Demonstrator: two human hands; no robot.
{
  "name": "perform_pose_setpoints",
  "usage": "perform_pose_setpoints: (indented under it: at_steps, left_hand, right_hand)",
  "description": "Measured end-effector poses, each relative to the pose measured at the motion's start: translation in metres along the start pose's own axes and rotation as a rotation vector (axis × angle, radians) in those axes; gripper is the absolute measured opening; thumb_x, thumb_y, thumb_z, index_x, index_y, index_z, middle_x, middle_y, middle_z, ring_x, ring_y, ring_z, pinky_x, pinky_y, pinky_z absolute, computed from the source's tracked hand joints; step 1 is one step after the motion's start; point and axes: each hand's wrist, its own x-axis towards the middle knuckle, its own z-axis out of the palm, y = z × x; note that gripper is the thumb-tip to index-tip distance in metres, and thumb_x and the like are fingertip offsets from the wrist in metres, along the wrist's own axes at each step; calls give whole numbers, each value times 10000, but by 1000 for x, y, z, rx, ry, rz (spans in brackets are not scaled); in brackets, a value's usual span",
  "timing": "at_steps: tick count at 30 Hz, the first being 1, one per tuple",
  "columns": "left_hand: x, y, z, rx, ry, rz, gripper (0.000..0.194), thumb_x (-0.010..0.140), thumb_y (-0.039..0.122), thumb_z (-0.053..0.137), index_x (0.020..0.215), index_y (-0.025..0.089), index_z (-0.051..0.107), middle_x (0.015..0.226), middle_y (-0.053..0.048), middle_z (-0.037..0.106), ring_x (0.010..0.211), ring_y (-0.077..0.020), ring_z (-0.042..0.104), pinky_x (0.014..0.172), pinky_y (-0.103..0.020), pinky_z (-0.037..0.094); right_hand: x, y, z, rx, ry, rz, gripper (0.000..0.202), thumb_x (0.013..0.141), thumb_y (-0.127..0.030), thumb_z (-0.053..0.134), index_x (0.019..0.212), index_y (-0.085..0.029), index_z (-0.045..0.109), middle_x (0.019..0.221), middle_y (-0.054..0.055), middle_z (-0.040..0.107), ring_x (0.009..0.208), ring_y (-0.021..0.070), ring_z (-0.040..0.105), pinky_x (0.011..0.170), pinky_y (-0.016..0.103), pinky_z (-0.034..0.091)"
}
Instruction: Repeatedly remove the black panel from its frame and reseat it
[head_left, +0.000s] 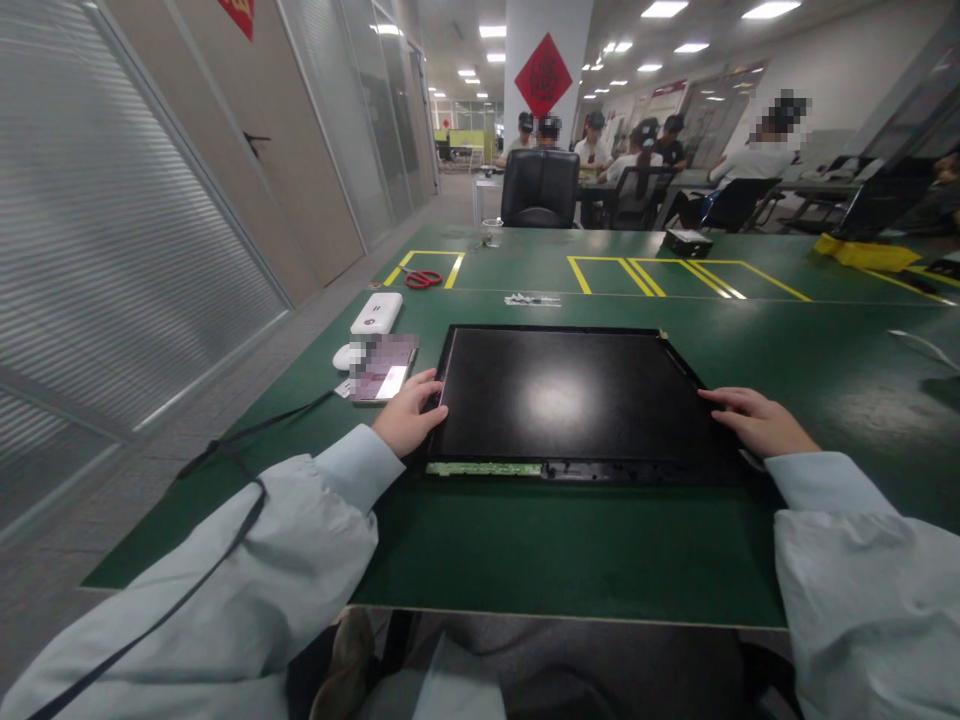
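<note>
A wide black display panel (525, 395) in a dark frame lies flat on the green table, with a glare spot on its glossy face. Along its near edge runs a green circuit strip (484, 469). My left hand (412, 412) grips the panel's left edge, thumb on top and fingers at the side. At the right edge, my right hand (761, 420) holds the frame between thumb and fingers; some fingertips are hidden.
Left of the panel are a phone (382, 370), a white mouse (346, 357) and a white box-like device (377, 313). Red-handled scissors (424, 280) lie farther back. A black strap (259, 490) crosses my left sleeve. Several people sit beyond a black chair (540, 190).
</note>
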Motion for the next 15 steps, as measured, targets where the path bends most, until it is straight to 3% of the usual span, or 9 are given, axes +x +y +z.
perform_pose_setpoints:
  at_steps: [7,12,15]
  left_hand:
    - [-2,6,1,96,-21,28,505,722,415,760,1160,163,769,1638,-201,460,1539,-404,409,1264,-542,335]
    - [-8,18,0,144,-42,69,779,793,380,691,1515,120,554,1680,-228,389,1592,-362,320,1284,-531,294]
    - [-12,24,-1,220,-71,68,807,815,428,713,1537,117,532,1686,-248,360,1581,-400,329,1266,-577,312]
  right_hand:
    - [1,0,0,-25,-10,8,374,709,-368,607,997,-228,800,1196,132,708,1047,315,678,1053,464,499]
    - [2,2,1,8,-26,-2,350,702,-367,626,978,-236,799,1177,121,715,1014,296,674,1042,452,503]
    - [2,5,1,17,-2,-5,339,696,-362,635,967,-247,803,1156,107,722,988,278,668,1028,433,504]
